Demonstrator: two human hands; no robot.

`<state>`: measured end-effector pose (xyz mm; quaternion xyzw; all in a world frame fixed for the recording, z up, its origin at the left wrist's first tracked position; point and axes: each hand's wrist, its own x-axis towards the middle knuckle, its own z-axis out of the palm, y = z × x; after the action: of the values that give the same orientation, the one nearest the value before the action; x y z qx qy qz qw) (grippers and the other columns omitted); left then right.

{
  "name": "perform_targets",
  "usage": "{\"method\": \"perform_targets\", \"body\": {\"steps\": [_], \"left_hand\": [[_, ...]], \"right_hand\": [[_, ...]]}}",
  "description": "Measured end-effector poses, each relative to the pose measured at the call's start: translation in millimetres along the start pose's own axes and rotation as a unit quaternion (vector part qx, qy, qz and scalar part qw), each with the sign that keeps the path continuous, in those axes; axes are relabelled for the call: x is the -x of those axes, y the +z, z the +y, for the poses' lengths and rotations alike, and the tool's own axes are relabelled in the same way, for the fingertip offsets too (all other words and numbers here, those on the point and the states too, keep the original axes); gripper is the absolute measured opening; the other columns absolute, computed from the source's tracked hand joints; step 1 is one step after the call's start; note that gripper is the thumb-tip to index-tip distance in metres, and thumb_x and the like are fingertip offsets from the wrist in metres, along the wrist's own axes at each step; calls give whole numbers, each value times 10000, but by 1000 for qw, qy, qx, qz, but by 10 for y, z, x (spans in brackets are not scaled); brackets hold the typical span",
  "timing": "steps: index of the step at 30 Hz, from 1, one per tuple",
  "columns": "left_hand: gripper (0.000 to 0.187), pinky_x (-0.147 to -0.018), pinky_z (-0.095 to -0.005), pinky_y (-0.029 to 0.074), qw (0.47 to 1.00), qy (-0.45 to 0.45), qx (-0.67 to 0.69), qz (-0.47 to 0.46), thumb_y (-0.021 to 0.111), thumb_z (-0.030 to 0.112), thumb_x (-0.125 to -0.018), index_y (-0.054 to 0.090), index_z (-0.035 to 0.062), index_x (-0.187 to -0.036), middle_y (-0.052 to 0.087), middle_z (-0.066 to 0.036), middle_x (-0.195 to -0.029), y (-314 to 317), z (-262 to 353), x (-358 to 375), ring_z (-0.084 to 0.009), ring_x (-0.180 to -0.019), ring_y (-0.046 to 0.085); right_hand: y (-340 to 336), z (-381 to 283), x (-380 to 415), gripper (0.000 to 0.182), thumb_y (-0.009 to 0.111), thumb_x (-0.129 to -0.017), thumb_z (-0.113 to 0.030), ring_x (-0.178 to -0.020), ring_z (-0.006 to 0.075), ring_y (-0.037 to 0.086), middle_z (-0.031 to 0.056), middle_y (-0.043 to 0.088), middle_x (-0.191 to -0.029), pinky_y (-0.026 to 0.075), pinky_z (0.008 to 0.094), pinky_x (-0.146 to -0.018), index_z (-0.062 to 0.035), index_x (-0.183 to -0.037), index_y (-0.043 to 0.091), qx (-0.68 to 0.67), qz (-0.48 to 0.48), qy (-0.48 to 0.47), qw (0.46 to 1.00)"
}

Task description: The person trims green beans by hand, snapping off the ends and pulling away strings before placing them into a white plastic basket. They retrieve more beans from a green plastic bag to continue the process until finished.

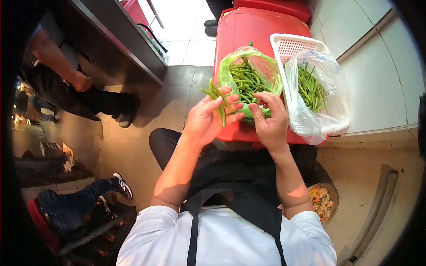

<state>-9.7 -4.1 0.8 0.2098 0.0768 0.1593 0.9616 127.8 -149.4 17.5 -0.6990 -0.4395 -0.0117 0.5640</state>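
Observation:
My left hand grips a small bunch of long green beans that sticks out to the upper left. My right hand pinches at the bean ends right beside it, fingertips almost touching the left fingers. Both hands hover over the near edge of a red plastic stool. Just behind them lies an open green plastic bag full of green beans. To its right a white plastic basket holds a clear bag with more beans.
A round bowl with food scraps sits on the floor by my right leg. Another person's arm and legs are at the upper left beside a dark counter. A second person's legs in sneakers are at the lower left.

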Motion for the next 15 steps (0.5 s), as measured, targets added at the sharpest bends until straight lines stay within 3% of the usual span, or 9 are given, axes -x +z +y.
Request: {"method": "perform_targets", "body": {"steps": [8, 11, 12, 14, 15], "left_hand": [[419, -1073, -583, 465, 995, -62, 61, -57, 427, 209, -1078, 443, 5, -1444, 581, -226, -1360, 56, -56, -12, -408, -1266, 574], [370, -960, -487, 541, 998, -60, 5, -2, 438, 209, -1078, 492, 1, -1379, 648, -194, -1216, 103, -28, 26, -352, -1086, 663], [345, -889, -443, 547, 998, -54, -30, -26, 442, 206, -1078, 508, 3, -1348, 657, -176, -1147, 35, 20, 32, -325, -1005, 668], [299, -747, -356, 560, 990, -50, -99, -84, 451, 202, -1078, 540, 6, -1286, 675, -140, -1009, -134, 97, -24, -270, -841, 677], [240, -596, -266, 495, 974, -27, -217, 54, 478, 187, -1073, 561, 20, -1225, 654, -84, -868, 202, 117, 23, -176, -688, 623]], "right_hand": [[-77, -26, 68, 159, 745, -898, -91, -876, 265, 671, 122, 688, -988, 533, 362, -781, -16, -1026, 687, -42, 40, 11, 998], [-102, -8, 117, 132, 741, -903, -87, -868, 261, 671, 126, 686, -953, 529, 350, -771, -7, -992, 685, -55, 39, -12, 998], [-133, -3, 137, 123, 740, -904, -86, -863, 260, 671, 128, 685, -941, 528, 347, -767, -4, -978, 685, -52, 40, -26, 997], [-224, -23, 238, 91, 734, -905, -84, -840, 268, 673, 125, 684, -907, 531, 361, -761, -10, -931, 687, -110, -57, -14, 992], [-241, -7, 323, 87, 734, -904, -86, -832, 275, 674, 120, 683, -899, 533, 369, -761, -14, -920, 687, -140, -107, -1, 984]]}}
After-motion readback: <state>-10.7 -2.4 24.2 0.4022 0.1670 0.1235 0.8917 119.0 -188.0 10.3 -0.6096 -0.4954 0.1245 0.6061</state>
